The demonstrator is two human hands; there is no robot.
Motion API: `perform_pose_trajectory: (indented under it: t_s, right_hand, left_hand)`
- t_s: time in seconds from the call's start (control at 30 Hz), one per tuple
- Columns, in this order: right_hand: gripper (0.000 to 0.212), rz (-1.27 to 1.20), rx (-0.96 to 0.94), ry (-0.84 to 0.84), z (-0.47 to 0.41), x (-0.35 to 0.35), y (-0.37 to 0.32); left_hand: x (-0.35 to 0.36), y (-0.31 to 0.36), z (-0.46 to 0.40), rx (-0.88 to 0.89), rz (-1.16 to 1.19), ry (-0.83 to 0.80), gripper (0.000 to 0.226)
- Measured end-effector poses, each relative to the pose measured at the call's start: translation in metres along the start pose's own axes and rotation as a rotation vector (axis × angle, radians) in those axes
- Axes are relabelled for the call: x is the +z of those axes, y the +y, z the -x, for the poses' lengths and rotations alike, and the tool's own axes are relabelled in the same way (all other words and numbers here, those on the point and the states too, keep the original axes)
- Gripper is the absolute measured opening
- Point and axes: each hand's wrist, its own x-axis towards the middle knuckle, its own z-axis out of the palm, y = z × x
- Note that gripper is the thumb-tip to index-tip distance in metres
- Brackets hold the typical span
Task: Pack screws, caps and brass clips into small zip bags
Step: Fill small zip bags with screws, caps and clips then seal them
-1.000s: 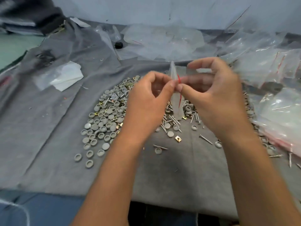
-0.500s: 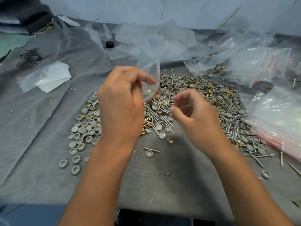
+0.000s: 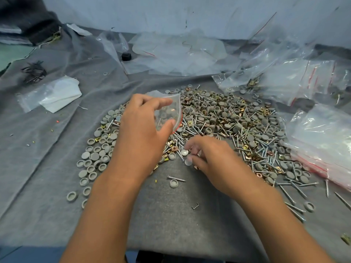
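At the near edge of the pile of parts (image 3: 228,126), the right hand (image 3: 214,158) is pinching a grey cap (image 3: 184,152) between its fingertips. Just behind, the left hand (image 3: 140,130) is holding the small zip bag (image 3: 169,111) above the pile, mouth open. The filling step is going on, I think; next the cap needs lifting into that mouth.

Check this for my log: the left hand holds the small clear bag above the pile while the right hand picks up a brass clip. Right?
Not quite. In the head view the right hand pinches grey caps, not a brass clip. The left hand does hold the small clear bag above the pile.
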Motion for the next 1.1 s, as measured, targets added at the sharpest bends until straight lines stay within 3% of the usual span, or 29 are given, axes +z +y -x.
perform_pose_trajectory:
  t_s: [0.2, 0.37, 0.6, 0.77, 0.9, 1.1]
  right_hand:
    - [0.042, 0.156, 0.009, -0.046, 0.000, 0.004, -0.010]
    - [0.024, 0.250, 0.006, 0.032, 0.005, 0.009, -0.016]
    - [0.022, 0.197, 0.028, -0.035, 0.004, 0.008, -0.016]
    - [0.009, 0.164, -0.003, -0.008, 0.004, 0.010, -0.021]
    - [0.020, 0.148, -0.023, -0.040, 0.002, 0.007, -0.021]
    - [0.008, 0.142, -0.049, -0.091, 0.002, 0.004, -0.019]
  left_hand:
    - [0.002, -0.001, 0.002, -0.013, -0.022, -0.060, 0.054]
    - [0.001, -0.004, 0.001, -0.020, -0.015, -0.052, 0.051]
    - [0.002, -0.005, 0.001, -0.025, -0.032, -0.057, 0.054]
    - [0.003, -0.008, -0.001, -0.025, -0.033, -0.080, 0.061]
    - [0.003, -0.010, -0.005, -0.039, -0.037, -0.063, 0.058]
    - [0.005, -0.014, -0.006, -0.079, -0.033, -0.045, 0.057]
